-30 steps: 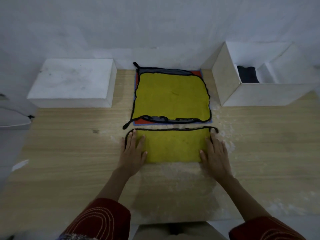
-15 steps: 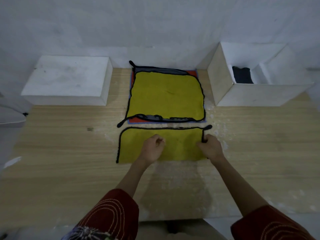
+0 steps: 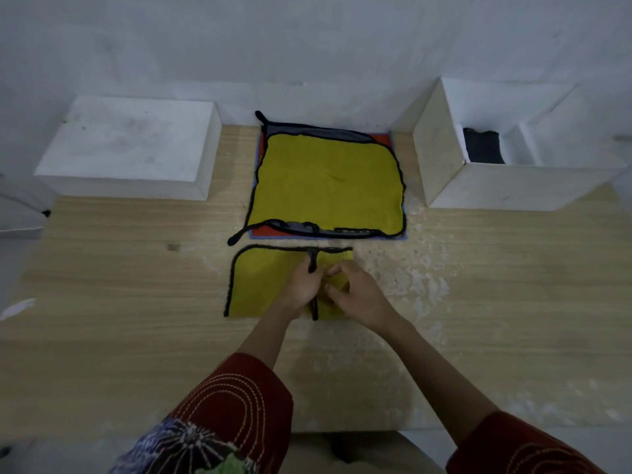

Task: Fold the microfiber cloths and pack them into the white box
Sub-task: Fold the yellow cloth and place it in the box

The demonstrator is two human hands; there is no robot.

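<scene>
Left hand (image 3: pixel 302 285) and right hand (image 3: pixel 362 297) are working close together at the middle of the yellow cloth (image 3: pixel 263 285). Both are curled onto it: the left is pinching the black hem (image 3: pixel 312 265), and the right is gripping the yellow fold just beside it. The cloth is lying on the near-centre of the table (image 3: pixel 119 302), and its right end is sitting doubled over toward the middle.

I'm reading this as the crosswise fold, in progress and not yet flat.

To do it well:
- carry the held hem left until it's lining up with the hem on the left side
- match the far corners first, then the near ones
- keep the layer taut so no ridge is getting trapped
- press flat from the fold line outward

Edges and room:
- the far hem is running just short of the stack (image 3: pixel 328 186) of unfolded cloths, a narrow gap, so don't drag it along
- bare table is lying left of the cloth, open for the fold to land
- the white box (image 3: pixel 530 188) is sitting far right, well apart, top open, with a dark cloth (image 3: pixel 484 145) standing inside
- the path from the cloth to the box is looking unobstructed
- a white block (image 3: pixel 130 142) is sitting far left, out of the way
- the near table edge is well behind the hands
</scene>
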